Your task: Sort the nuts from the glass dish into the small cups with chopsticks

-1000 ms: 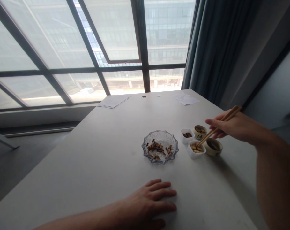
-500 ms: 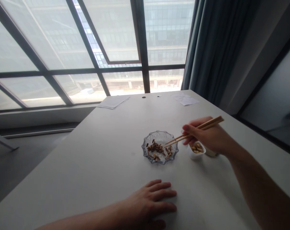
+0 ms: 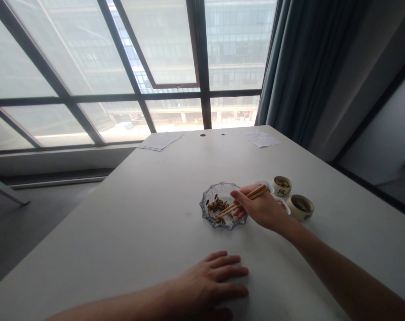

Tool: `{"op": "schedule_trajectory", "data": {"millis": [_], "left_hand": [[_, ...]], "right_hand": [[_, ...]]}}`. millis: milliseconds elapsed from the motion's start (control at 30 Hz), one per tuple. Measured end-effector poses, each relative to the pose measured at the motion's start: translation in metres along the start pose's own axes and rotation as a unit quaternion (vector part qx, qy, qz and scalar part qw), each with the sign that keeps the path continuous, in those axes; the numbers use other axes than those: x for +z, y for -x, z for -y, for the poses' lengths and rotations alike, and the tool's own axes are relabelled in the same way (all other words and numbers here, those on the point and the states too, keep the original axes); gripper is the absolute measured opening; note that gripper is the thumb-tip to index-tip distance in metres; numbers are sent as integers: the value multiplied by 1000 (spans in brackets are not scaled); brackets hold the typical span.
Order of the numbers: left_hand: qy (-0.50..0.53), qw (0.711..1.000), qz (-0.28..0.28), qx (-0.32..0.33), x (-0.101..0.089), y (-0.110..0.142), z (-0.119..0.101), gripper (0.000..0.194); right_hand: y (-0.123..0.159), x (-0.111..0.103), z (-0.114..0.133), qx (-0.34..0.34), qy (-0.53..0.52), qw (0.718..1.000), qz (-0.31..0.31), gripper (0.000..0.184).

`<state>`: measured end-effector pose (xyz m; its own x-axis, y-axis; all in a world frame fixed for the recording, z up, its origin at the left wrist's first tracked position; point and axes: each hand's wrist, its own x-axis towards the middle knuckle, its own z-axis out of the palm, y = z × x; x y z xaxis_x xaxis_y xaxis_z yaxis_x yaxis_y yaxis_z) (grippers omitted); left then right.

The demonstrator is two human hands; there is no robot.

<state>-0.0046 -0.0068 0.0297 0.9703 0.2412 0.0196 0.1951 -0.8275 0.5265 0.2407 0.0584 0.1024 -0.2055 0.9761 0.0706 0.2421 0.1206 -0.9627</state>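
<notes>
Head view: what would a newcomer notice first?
The right hand draws the eye, holding wooden chopsticks with their tips over seeds in a scalloped glass dish mid-table. The large window fills the top of the view, and the left hand lies palm-down on the white table nearer the camera.

An office, going by the white desk [image 3: 122, 232], loose papers [image 3: 160, 141] and large window [image 3: 165, 44] facing a glass office block [image 3: 235, 49].

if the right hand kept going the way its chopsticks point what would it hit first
The chopsticks in the right hand would probably meet the brown seeds in the glass dish first. Their tips sit over the seeds, but depth is hard to judge, so they may be touching or just above.
</notes>
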Motion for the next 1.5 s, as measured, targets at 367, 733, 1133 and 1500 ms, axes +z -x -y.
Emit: {"op": "schedule_trajectory", "data": {"millis": [367, 733, 1133, 1500], "left_hand": [[-4, 1000, 9, -4, -1, 0, -1, 49], [9, 1000, 4, -6, 0, 0, 0, 51], [12, 1000, 4, -8, 1, -1, 0, 51], [-9, 1000, 10, -9, -1, -2, -1, 50]], "right_hand": [[7, -37, 25, -16, 36, 994, -99, 56], [41, -137, 56, 42, 125, 947, -294, 31], [32, -137, 45, 57, 132, 966, -213, 30], [16, -56, 40, -51, 11, 993, -108, 55]]}}
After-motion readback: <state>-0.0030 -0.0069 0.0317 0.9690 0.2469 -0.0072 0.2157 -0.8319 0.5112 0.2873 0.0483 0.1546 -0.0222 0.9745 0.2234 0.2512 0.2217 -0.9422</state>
